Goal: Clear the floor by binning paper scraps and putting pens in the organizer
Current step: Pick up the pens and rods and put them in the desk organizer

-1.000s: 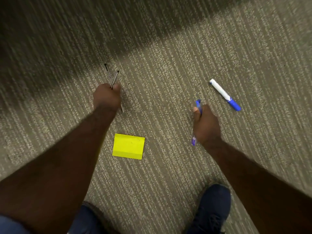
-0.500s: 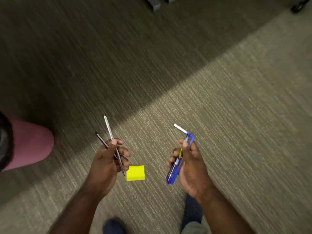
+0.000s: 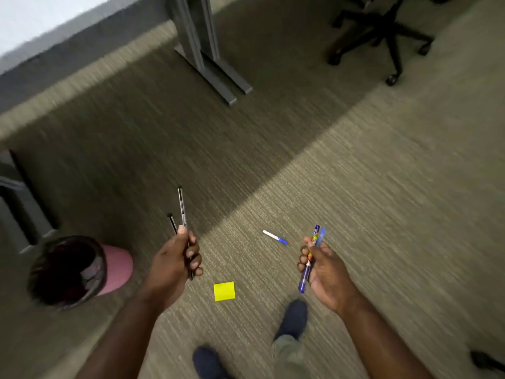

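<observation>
My left hand [image 3: 175, 262] is shut on two thin black pens [image 3: 181, 209] that stick up out of the fist. My right hand [image 3: 322, 265] grips blue pens [image 3: 311, 258], held upright and well above the carpet. A yellow sticky note [image 3: 224, 291] lies on the carpet between my hands, in front of my feet. A white marker with a blue cap [image 3: 274, 237] lies on the floor beyond the note, left of my right hand. A pink bin [image 3: 117, 269] with a dark liner stands on the floor to the left.
Grey desk legs [image 3: 210, 58] stand at the top centre under a desk edge. An office chair base [image 3: 388, 42] on wheels is at the top right. Another grey leg [image 3: 19, 214] stands at the far left behind the bin. My dark shoes [image 3: 293, 318] are at the bottom.
I have risen from the floor and both hands have lifted with their pens. The view has tilted up, so the bin, desk legs and chair have come into sight.
</observation>
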